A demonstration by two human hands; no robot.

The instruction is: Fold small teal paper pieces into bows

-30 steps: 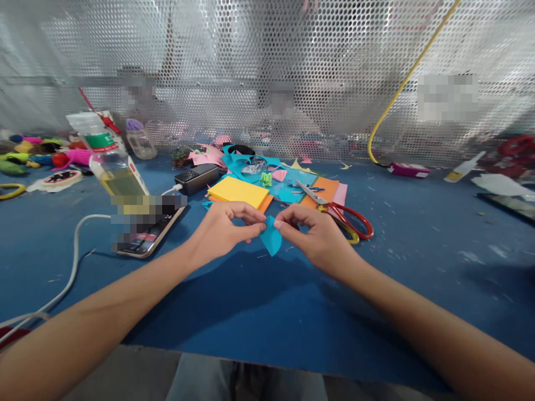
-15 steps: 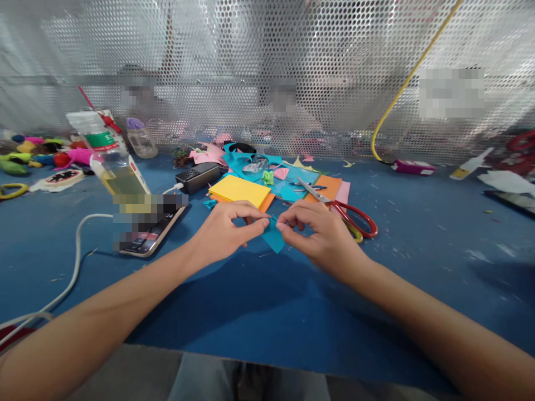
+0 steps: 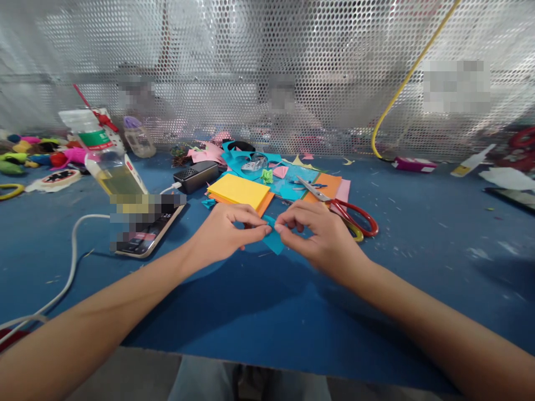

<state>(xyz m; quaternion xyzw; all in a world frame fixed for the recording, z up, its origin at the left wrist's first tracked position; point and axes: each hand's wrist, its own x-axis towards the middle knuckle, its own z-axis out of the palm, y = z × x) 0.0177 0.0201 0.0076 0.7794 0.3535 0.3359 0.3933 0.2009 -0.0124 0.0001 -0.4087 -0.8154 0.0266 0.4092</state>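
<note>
Paper (image 3: 275, 243) edge in L hand (image 3: 229, 227), prob. R hand (image 3: 321, 234).

The phone (image 3: 155, 236), left of the left fingers (image 3: 256, 233), shows the number 25. Past the phone, farther from the fingers, the bottle (image 3: 109, 161) has a green label (image 3: 94, 138) with writing too small to read.

Matt yellow paper (image 3: 239, 190); shiny metal scissor blades (image 3: 312, 190); clear plastic bottle (image 3: 109, 161).

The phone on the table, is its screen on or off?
On: the phone shows light digits and a pink patch, though blurring hides part.
</note>
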